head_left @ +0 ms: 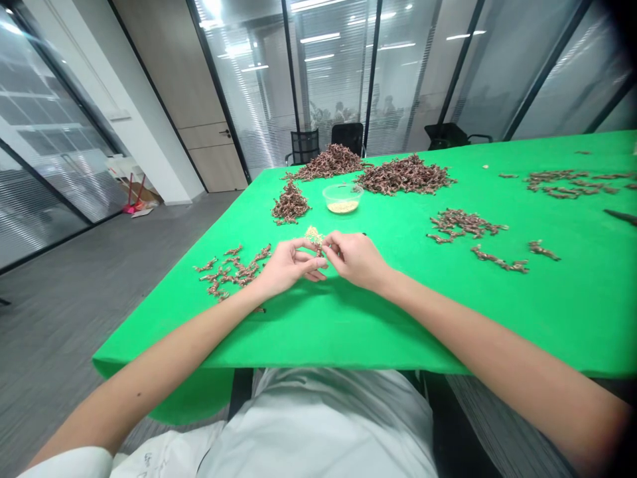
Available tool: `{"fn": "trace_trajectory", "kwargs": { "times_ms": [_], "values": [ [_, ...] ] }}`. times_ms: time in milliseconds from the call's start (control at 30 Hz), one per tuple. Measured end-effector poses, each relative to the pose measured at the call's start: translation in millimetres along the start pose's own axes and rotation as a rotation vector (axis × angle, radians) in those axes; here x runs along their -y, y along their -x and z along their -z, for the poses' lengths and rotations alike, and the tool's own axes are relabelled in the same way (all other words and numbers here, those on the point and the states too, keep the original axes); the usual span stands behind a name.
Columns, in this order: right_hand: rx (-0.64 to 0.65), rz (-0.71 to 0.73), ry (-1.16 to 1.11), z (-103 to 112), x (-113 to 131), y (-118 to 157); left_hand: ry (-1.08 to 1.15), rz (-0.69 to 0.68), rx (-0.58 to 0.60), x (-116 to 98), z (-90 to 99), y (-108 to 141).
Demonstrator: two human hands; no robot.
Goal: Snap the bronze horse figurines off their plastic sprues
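My left hand [291,267] and my right hand [357,259] meet above the table's near half. Between their fingertips is a small brown twisted piece [319,251], mostly hidden by the fingers. My left thumb and fingers close around it from the left, while my right thumb and forefinger pinch its other side. Just beyond the fingertips lies a little heap of pale yellow grains [313,234]. Farther back stands a clear round bowl [343,194] with more such grains in its bottom. Loose brown twisted pieces [239,272] are scattered beside my left hand.
A green cloth [308,338] covers the table. Large piles of brown pieces [405,174] lie at the back, with a smaller pile [290,202] left of the bowl. More pieces [465,224] spread to the right. A dark object [620,216] lies at the right edge.
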State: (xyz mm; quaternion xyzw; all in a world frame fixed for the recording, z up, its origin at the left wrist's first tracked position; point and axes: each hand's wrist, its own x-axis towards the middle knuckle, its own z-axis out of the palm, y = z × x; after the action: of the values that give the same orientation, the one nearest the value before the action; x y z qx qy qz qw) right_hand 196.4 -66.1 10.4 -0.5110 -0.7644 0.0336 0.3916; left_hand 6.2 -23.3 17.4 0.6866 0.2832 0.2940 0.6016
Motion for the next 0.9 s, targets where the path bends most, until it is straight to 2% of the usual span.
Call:
{"fn": "trace_trajectory", "kwargs": {
  "times_ms": [133, 267, 533, 900],
  "values": [
    [0.004, -0.01, 0.043, 0.6, 2.1, 0.3, -0.008, -0.006, -0.022, 2.6, 0.9, -0.9],
    [0.019, -0.039, -0.017, 1.1, 4.4, 0.9, -0.031, -0.037, -0.04, 5.0, 0.8, -1.4],
    [0.113, -0.203, -0.34, -2.0, 1.0, -0.7, -0.168, -0.141, -0.06, 12.5, 3.5, -1.6],
    [0.375, -0.49, -0.796, 8.3, 1.0, -1.6, -0.457, -0.292, -0.024, 12.0, 12.8, -1.9]
  ]
}}
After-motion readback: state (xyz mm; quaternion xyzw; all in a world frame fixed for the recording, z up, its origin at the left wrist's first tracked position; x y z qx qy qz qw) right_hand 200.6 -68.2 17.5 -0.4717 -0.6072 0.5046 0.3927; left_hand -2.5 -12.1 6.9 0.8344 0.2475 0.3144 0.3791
